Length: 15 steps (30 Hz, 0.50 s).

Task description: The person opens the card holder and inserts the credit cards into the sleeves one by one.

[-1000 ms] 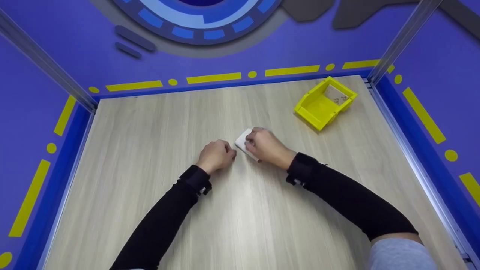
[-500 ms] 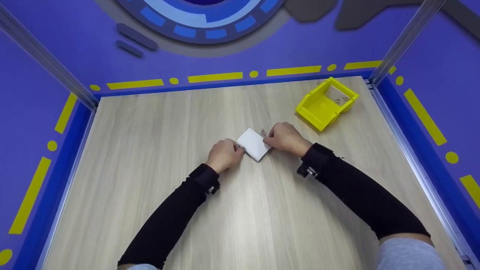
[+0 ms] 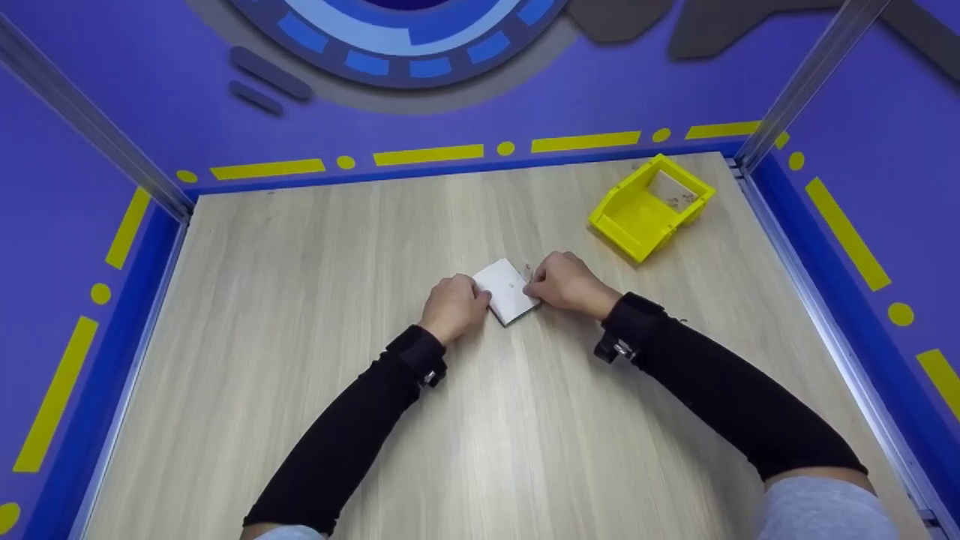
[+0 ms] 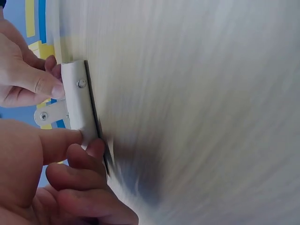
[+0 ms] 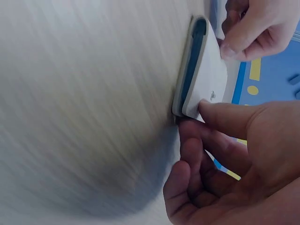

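A small white folded wallet (image 3: 504, 289) is between both hands, just over the wooden table. A metal snap (image 4: 81, 83) shows on it in the left wrist view, and a short strap (image 4: 52, 112) with a snap sticks out from it. Blue lining (image 5: 191, 70) shows along its open side in the right wrist view. My left hand (image 3: 454, 306) pinches the wallet's left edge between thumb and fingers. At the right edge, my right hand (image 3: 568, 283) pinches it, thumb on the white face (image 5: 211, 75) and fingers underneath.
A yellow open-fronted bin (image 3: 637, 225) with a patterned pale piece (image 3: 673, 190) inside stands at the table's back right. Blue panels (image 3: 420, 127) with yellow marks enclose the back and sides of the wooden table (image 3: 315, 247).
The right hand shifted right from over the wallet to its right edge, uncovering the white face. The left hand moved right and took the left edge. A round spot now shows on the face.
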Each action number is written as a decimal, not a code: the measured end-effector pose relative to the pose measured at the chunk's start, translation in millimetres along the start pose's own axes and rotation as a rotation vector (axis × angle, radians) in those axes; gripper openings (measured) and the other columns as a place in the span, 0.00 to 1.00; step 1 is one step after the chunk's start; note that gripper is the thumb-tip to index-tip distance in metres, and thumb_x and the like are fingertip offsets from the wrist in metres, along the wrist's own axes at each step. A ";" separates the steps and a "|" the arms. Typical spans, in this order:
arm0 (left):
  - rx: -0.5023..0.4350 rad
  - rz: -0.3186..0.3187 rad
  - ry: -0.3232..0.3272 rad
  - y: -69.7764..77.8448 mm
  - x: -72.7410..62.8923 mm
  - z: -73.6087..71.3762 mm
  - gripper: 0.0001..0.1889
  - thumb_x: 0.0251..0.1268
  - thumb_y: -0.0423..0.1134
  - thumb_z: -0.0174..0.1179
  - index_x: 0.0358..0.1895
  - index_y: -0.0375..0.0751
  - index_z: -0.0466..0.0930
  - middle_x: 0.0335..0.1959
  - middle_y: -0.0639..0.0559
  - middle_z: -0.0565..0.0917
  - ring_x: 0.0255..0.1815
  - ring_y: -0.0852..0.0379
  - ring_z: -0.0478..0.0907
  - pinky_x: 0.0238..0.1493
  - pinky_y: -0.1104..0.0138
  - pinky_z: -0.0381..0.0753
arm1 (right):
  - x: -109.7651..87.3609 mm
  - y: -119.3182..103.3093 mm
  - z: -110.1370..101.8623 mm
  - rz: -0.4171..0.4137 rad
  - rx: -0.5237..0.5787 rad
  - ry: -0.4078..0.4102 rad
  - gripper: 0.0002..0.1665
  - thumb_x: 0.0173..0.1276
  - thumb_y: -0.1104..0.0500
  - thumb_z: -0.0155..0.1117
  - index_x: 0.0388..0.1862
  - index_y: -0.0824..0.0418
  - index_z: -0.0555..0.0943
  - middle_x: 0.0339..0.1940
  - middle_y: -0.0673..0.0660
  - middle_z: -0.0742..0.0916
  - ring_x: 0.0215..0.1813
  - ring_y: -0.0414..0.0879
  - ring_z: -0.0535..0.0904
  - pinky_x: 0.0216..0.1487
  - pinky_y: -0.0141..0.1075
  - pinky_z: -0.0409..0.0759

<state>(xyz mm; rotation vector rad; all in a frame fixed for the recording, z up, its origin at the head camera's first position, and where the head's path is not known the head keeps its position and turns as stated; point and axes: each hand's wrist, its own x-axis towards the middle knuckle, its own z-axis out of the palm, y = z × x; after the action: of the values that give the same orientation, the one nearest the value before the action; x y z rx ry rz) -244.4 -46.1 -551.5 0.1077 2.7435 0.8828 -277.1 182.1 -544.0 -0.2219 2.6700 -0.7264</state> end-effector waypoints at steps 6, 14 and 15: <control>-0.008 -0.012 0.020 -1.1 5.0 0.4 0.17 0.81 0.43 0.61 0.26 0.48 0.77 0.27 0.53 0.78 0.28 0.53 0.75 0.31 0.63 0.69 | -10.1 0.8 9.6 -0.005 0.060 0.012 0.17 0.75 0.51 0.75 0.27 0.59 0.93 0.16 0.44 0.78 0.24 0.41 0.72 0.28 0.33 0.67; 0.013 -0.014 0.017 2.2 3.6 -2.0 0.15 0.82 0.44 0.61 0.29 0.47 0.79 0.29 0.53 0.80 0.31 0.52 0.76 0.33 0.61 0.70 | -17.4 5.8 16.3 -0.007 0.134 0.016 0.17 0.76 0.50 0.75 0.28 0.58 0.92 0.18 0.44 0.78 0.23 0.39 0.70 0.28 0.32 0.65; 0.013 -0.009 0.015 2.5 2.7 -2.0 0.15 0.82 0.44 0.61 0.31 0.47 0.80 0.30 0.52 0.80 0.31 0.52 0.77 0.33 0.62 0.70 | -17.5 6.5 16.4 -0.013 0.133 0.013 0.18 0.76 0.50 0.75 0.27 0.58 0.92 0.18 0.44 0.77 0.23 0.39 0.70 0.27 0.32 0.65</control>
<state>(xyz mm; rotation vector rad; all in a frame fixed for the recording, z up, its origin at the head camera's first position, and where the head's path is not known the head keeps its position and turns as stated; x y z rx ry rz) -247.6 -44.8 -549.1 0.0914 2.7615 0.8668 -255.1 184.4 -555.1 -0.1995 2.6222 -0.9087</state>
